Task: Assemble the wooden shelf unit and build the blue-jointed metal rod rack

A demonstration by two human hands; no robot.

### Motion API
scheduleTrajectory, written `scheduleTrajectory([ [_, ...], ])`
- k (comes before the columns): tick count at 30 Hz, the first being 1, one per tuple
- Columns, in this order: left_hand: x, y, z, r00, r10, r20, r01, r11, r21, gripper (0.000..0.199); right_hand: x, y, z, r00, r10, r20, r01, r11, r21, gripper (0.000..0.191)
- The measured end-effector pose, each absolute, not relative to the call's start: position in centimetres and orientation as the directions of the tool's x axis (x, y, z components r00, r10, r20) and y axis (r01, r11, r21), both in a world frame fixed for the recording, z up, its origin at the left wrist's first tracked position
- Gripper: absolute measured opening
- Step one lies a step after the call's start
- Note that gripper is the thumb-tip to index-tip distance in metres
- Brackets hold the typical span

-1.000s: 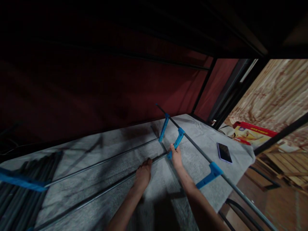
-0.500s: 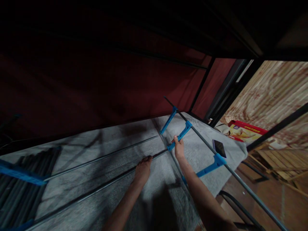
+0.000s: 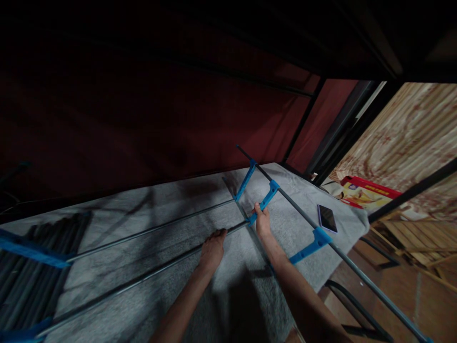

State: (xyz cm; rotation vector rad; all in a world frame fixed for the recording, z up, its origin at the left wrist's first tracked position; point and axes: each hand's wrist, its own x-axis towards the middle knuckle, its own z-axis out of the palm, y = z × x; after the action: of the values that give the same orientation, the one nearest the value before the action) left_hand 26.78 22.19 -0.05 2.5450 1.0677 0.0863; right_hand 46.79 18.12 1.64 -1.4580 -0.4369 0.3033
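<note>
My left hand is closed around a long grey metal tube, near its right end. That end meets the lower end of a blue plastic bracket, which my right hand grips. The bracket joins two long rods, one of them the upper right rod. Another blue bracket stands behind it, and a third blue bracket is nearer me, partly hidden by my right forearm. A second thin tube runs behind the first, its right end at the back bracket.
Several dark tubes lie side by side at the left, with a blue bracket across them. A phone rests on the grey cloth at the right. Black frame posts and a red-yellow box stand beyond.
The blue brackets and their rod have shifted slightly left. The back tube's right end, short of the back bracket before, now reaches it. Both hands keep their grips.
</note>
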Motion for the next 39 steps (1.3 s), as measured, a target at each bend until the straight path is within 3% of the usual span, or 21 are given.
scheduleTrajectory([
  [14,26.8,22.3,-0.4,0.715,0.691,-0.110,0.674,-0.638,0.371,0.056,47.0,18.2,1.3,0.878,0.474,0.072,0.006,0.138,-0.990,0.038],
  [27,27.1,22.4,-0.4,0.702,0.681,-0.209,0.703,-0.615,0.356,0.056,45.5,18.2,1.0,0.840,0.526,0.136,0.075,0.136,-0.988,0.039],
  [36,26.4,22.4,-2.7,0.735,0.661,-0.151,0.653,-0.630,0.421,0.057,44.8,17.5,1.6,0.834,0.542,0.101,0.026,0.143,-0.989,0.039],
  [39,25.9,22.6,-2.9,0.766,0.640,-0.061,0.599,-0.676,0.428,0.048,44.7,17.5,1.6,0.842,0.533,0.089,0.028,0.122,-0.992,0.037],
])
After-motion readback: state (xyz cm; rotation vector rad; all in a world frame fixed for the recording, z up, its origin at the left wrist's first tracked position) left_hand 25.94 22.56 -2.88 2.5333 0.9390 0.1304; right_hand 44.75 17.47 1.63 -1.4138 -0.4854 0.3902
